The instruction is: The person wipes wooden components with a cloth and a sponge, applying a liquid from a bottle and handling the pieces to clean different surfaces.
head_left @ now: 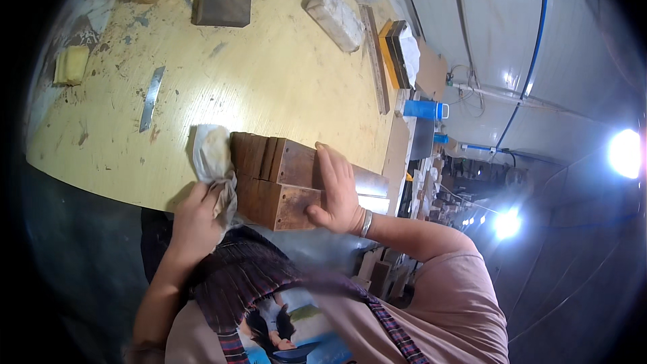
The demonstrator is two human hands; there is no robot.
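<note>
My left hand (196, 224) is closed around a crumpled, stained whitish cloth (214, 152), at the near edge of the table. The cloth's upper end lies against the left end of some brown wooden blocks (259, 197). These blocks sit side by side at the table's edge, with grooved ends and small dark holes in their upper faces. My right hand (339, 192) rests on top of them toward the right, thumb and fingers spread apart. Its thumb touches the nearer block, while the fingers lie over the farther one. Their right end is partly hidden by this hand.
On the yellowish table (269, 81) lie a metal strip (152, 100), a dark rectangular block (223, 7), a yellow sponge-like pad (71, 65) and a whitish wrapped block (335, 17). A long wooden strip (375, 61) and a blue mug-like container (423, 109) are on the right.
</note>
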